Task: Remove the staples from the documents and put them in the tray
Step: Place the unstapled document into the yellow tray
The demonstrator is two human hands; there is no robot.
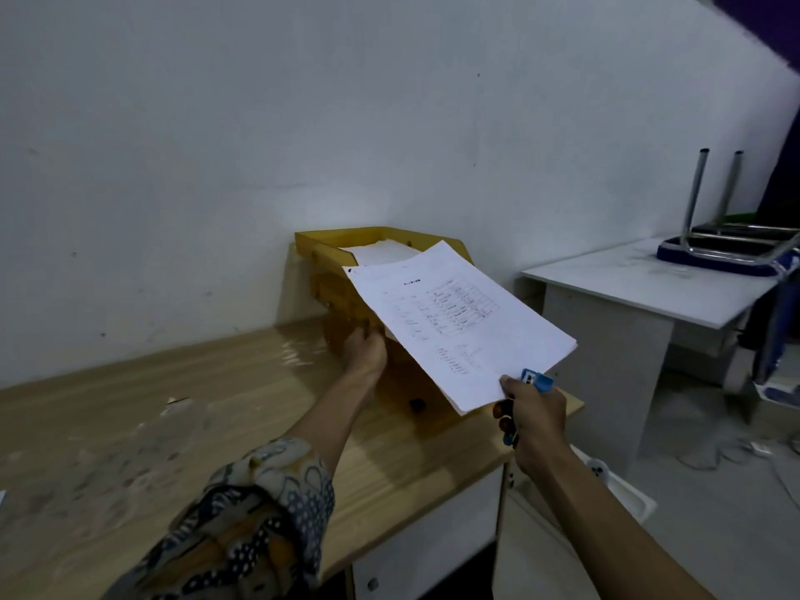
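Head view: nearest, a patterned sleeve [255, 513] lies over the wood-grain bench [130, 426]. The right hand [534, 420] has its grip clamped on a blue staple remover [537, 380] and a corner of the thin white documents [454, 322], held tilted above the tray. The left hand [366, 352] is at the front of the yellow tiered tray [316, 244]; I cannot tell its grip. This looks like the filing step. Next, the limp sheets need sliding flat onto the top tier.
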